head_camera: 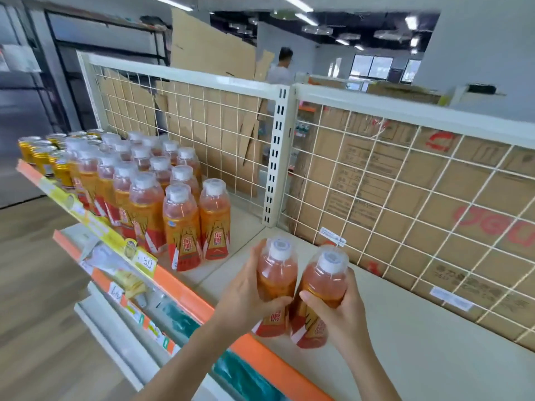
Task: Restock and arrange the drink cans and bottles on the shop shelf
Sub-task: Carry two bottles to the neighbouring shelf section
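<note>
Left hand [246, 296] grip curled round left bottle [276, 270], right hand [344, 312] round right bottle [324, 285], both at shelf [405, 342] front, stocked bottles [182, 227] at 10 o'clock. Full, so heavyish; smooth plastic, probably slippy. Mid-body hold looks safest.

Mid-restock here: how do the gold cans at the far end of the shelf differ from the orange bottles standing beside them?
The gold cans are opaque metal, while the orange bottles are clear plastic that shows the drink inside. The cans have flat silvery tops, and the bottles have white caps. The cans also stand shorter than the bottles. Both kinds stand upright in rows on the same top shelf.
</note>
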`<state>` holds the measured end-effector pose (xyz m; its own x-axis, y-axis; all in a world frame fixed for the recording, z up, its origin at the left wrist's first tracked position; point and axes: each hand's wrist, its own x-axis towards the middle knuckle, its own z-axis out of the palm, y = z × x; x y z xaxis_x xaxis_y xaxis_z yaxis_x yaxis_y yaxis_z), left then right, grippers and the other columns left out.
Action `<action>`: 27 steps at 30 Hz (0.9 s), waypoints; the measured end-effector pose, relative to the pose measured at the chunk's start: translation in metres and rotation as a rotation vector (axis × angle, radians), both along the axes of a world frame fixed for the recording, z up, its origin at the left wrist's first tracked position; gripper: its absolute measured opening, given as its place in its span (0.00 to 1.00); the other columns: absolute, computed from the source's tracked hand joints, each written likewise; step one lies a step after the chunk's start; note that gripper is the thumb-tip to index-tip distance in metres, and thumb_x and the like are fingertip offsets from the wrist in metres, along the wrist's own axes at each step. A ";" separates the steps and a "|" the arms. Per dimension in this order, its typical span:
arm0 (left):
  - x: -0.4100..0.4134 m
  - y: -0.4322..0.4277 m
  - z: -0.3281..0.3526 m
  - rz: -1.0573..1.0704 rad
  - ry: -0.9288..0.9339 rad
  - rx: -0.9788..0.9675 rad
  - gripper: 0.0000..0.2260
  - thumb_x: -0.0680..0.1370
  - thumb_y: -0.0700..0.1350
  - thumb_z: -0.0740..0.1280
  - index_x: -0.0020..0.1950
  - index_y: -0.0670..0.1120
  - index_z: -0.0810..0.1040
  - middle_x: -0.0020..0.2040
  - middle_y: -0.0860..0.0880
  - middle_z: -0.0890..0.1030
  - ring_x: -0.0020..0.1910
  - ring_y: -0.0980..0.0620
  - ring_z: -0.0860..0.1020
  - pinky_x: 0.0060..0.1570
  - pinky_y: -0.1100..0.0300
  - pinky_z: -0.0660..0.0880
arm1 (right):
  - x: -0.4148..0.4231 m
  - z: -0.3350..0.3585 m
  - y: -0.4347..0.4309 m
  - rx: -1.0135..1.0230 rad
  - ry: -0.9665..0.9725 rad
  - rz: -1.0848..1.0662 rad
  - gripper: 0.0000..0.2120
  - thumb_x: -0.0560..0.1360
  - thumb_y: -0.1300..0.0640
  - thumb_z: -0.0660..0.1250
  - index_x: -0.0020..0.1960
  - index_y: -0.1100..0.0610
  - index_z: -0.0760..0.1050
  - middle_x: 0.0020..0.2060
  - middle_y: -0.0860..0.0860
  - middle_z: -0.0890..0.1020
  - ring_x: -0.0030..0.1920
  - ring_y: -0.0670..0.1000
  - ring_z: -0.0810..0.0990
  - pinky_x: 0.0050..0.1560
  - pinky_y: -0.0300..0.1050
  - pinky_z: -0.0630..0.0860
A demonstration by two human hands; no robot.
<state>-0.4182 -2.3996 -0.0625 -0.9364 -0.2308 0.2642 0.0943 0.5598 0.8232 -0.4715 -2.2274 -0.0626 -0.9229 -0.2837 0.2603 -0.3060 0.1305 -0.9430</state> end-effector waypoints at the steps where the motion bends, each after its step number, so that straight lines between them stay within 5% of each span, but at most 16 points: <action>1: -0.003 -0.010 0.001 -0.008 0.009 -0.028 0.42 0.66 0.50 0.76 0.71 0.57 0.52 0.59 0.62 0.71 0.54 0.64 0.73 0.52 0.76 0.66 | -0.001 0.000 -0.010 0.004 0.001 -0.010 0.36 0.55 0.39 0.74 0.60 0.48 0.69 0.49 0.47 0.81 0.48 0.43 0.80 0.48 0.35 0.75; 8: -0.022 -0.062 0.010 -0.047 0.039 -0.099 0.37 0.66 0.48 0.76 0.60 0.66 0.52 0.56 0.66 0.66 0.57 0.65 0.68 0.49 0.79 0.65 | -0.012 0.002 -0.061 0.007 0.031 -0.027 0.39 0.55 0.40 0.74 0.63 0.48 0.68 0.51 0.46 0.81 0.49 0.43 0.80 0.49 0.32 0.75; 12: -0.028 -0.081 0.021 -0.139 -0.009 -0.100 0.33 0.66 0.54 0.75 0.61 0.61 0.57 0.57 0.63 0.73 0.55 0.63 0.74 0.56 0.62 0.74 | -0.021 0.006 -0.072 0.061 0.079 -0.009 0.39 0.57 0.40 0.74 0.66 0.44 0.66 0.54 0.37 0.78 0.52 0.41 0.79 0.52 0.37 0.76; 15: -0.032 -0.087 0.025 -0.166 -0.002 -0.126 0.30 0.65 0.55 0.75 0.59 0.57 0.61 0.52 0.62 0.75 0.51 0.62 0.76 0.52 0.59 0.76 | -0.027 0.013 -0.072 0.194 0.111 -0.034 0.39 0.53 0.29 0.70 0.62 0.31 0.61 0.52 0.29 0.77 0.50 0.35 0.78 0.47 0.34 0.73; 22: -0.055 -0.088 0.049 -0.235 -0.013 -0.176 0.32 0.64 0.55 0.75 0.60 0.61 0.60 0.54 0.59 0.76 0.52 0.58 0.77 0.53 0.55 0.77 | -0.056 0.029 -0.069 0.142 0.094 0.006 0.42 0.50 0.28 0.73 0.61 0.41 0.70 0.50 0.41 0.82 0.49 0.43 0.81 0.54 0.53 0.77; 27: -0.071 -0.092 0.104 -0.309 0.095 -0.097 0.34 0.66 0.47 0.77 0.64 0.58 0.60 0.57 0.56 0.76 0.55 0.57 0.78 0.51 0.59 0.79 | -0.077 0.072 -0.067 0.081 0.152 0.005 0.40 0.48 0.27 0.73 0.56 0.39 0.69 0.49 0.36 0.80 0.47 0.38 0.80 0.46 0.40 0.76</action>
